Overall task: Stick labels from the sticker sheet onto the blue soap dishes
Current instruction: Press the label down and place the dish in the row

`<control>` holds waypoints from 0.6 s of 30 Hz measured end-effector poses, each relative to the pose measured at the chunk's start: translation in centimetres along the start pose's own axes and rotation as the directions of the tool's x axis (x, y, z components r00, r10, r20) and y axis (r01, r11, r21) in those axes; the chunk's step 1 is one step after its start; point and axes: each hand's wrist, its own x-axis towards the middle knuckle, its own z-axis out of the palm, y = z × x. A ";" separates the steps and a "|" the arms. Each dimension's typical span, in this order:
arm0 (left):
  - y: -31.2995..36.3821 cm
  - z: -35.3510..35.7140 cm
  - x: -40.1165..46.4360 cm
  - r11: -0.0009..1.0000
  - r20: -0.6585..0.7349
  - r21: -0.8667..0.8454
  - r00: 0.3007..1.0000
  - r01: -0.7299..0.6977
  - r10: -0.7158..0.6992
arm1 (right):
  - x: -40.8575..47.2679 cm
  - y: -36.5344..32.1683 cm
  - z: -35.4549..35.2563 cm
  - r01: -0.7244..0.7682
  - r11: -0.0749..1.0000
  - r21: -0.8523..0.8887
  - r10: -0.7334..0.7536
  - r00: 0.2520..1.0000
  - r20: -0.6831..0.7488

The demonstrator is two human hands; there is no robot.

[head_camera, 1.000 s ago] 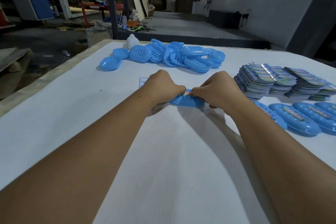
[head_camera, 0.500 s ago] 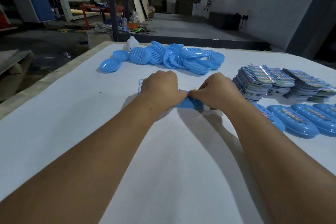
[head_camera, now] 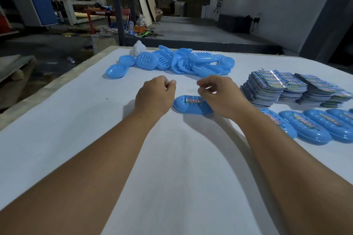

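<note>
As both hands lift off it, the soap dish [head_camera: 191, 105] lies labelled at worktop centre; left hand [head_camera: 153, 96] and right hand [head_camera: 219, 97] hover loosely curled, empty, unlabelled dishes [head_camera: 172, 61] at 12 o'clock.

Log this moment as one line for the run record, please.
stage: label on | soap dish on table, label on top | left hand empty | right hand empty | labelled dishes at right
</note>
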 end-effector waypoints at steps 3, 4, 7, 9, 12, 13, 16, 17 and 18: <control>0.0 0.2 -0.2 1.000 -0.008 -0.015 1.000 -0.009 0.009 | -0.8 -0.4 0.2 0.072 0.992 -0.104 -0.049 0.976 0.211; 0.0 0.2 -0.1 1.000 -0.014 -0.020 1.000 -0.011 0.010 | -1.0 -0.5 0.1 0.090 0.986 -0.142 -0.052 0.968 0.247; 0.0 0.4 -0.1 0.999 -0.025 -0.029 1.000 -0.014 0.013 | -1.6 -1.1 -0.4 0.106 0.954 -0.281 -0.028 0.963 0.268; -0.1 0.5 -0.1 0.999 -0.031 -0.032 0.999 -0.014 0.013 | -1.9 -1.7 -1.0 0.095 0.898 -0.429 0.037 0.957 0.288; -0.3 0.6 -0.1 0.999 -0.032 -0.038 0.999 -0.005 0.004 | -2.6 -2.2 -2.3 0.041 0.803 -0.594 0.181 0.934 0.309; -0.4 0.6 -0.1 0.999 -0.029 -0.040 1.000 -0.002 0.001 | -2.8 -2.2 -2.8 0.014 0.782 -0.623 0.231 0.922 0.311; -0.5 0.5 -0.1 0.999 -0.022 -0.036 1.000 0.014 -0.015 | -3.1 -1.6 -4.3 -0.070 0.746 -0.662 0.313 0.914 0.256; -0.6 0.5 -0.1 0.999 -0.025 -0.033 0.999 0.020 -0.021 | -3.2 -1.4 -4.8 -0.095 0.732 -0.675 0.322 0.921 0.219; -0.6 0.4 -0.1 0.999 -0.031 -0.030 0.999 0.025 -0.026 | -3.3 -1.2 -5.2 -0.115 0.722 -0.682 0.325 0.927 0.188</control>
